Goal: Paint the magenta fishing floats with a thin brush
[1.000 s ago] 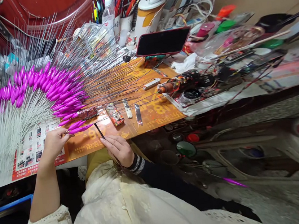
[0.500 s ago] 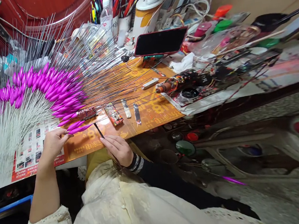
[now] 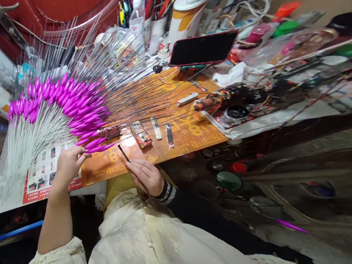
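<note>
At the near edge of the table [image 3: 162,154]: our left hand [image 3: 70,163], fingertips pinching a magenta spindle [image 3: 101,148] at its left end; our right hand [image 3: 148,176], gripping a black brush [image 3: 124,154], tip just beside it. Farther left, massed spindles [image 3: 78,102]; we judge a careless wrist turn could snag their crowded wires [image 3: 122,89].

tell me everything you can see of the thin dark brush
The brush is slim, straight and dark, slightly wider at its exposed end; its material is unclear. The right hand grips it, hiding much of it. That end slants forward and left over the orange sheet, seemingly clear of the magenta rods.
</note>
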